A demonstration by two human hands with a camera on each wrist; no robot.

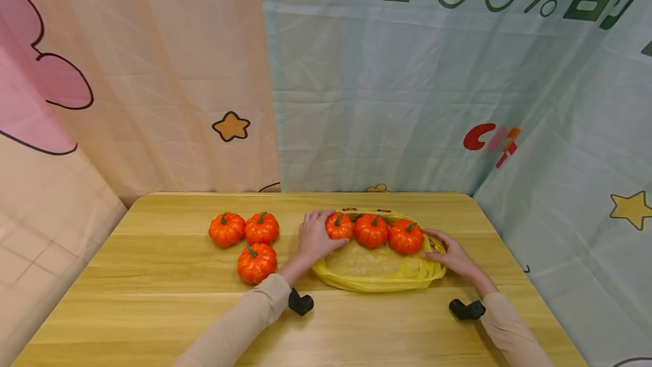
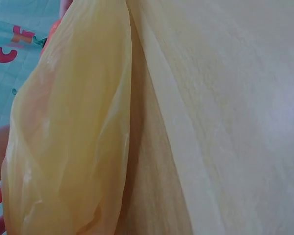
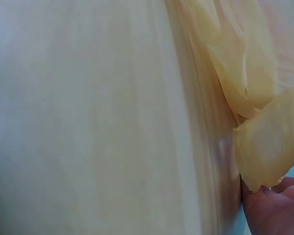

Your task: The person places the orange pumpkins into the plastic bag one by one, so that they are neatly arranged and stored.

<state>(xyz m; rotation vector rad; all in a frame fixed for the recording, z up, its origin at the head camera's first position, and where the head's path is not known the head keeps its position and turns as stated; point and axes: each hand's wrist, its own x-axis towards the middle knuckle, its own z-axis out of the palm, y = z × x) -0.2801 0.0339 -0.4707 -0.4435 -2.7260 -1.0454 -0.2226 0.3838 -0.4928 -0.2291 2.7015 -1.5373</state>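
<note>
A yellow plastic bag (image 1: 367, 282) lies spread on the table with its mouth facing up. Three small orange pumpkins sit in a row along its far side: a left one (image 1: 338, 226), a middle one (image 1: 371, 231) and a right one (image 1: 406, 237). My left hand (image 1: 316, 238) grips the left pumpkin, thumb at the front and fingers behind. At the bag's right end, my right hand (image 1: 455, 254) holds the rim, its fingertips close beside the right pumpkin. In the right wrist view, a loose flap of the bag (image 3: 269, 142) partly hides that hand's fingers.
Left of the bag, three more pumpkins stand grouped on the wooden table (image 1: 153, 299): a back-left one (image 1: 226, 230), a back-right one (image 1: 262, 228) and a front one (image 1: 257, 264). Printed curtains (image 1: 377, 101) hang behind the table and along its sides.
</note>
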